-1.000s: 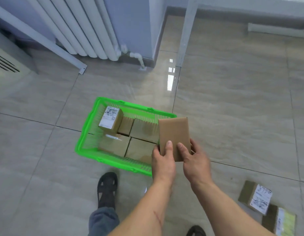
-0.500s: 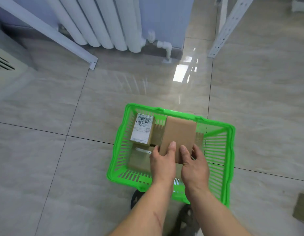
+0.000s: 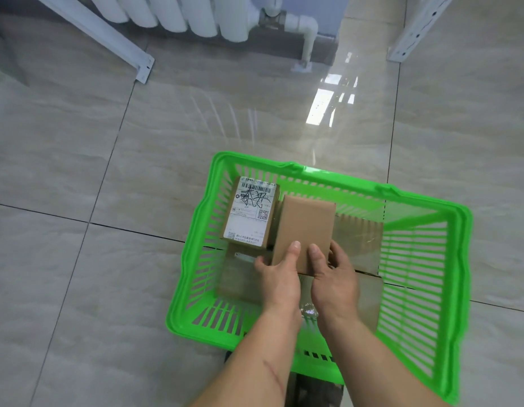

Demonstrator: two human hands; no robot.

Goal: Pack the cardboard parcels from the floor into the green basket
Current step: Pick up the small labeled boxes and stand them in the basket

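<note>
A plain brown cardboard parcel [image 3: 306, 227] is held over the inside of the green basket [image 3: 457, 259]. My left hand [image 3: 279, 279] grips its near left edge, thumb on top. My right hand [image 3: 334, 279] grips its near right edge the same way. In the basket's far left corner lies a parcel with a white shipping label [image 3: 252, 211]. More brown parcels [image 3: 359, 245] lie flat on the basket floor, partly hidden under my hands and the held parcel.
The basket stands on a glossy tiled floor [image 3: 108, 230]. A white radiator [image 3: 196, 16] with its pipe runs along the far wall. A white metal leg [image 3: 108, 36] slants down at the far left, another [image 3: 413, 27] at the far right.
The view has swung from beside the basket to over it. Both hands have carried the plain parcel from the basket's right rim to above its inside, next to the labelled parcel.
</note>
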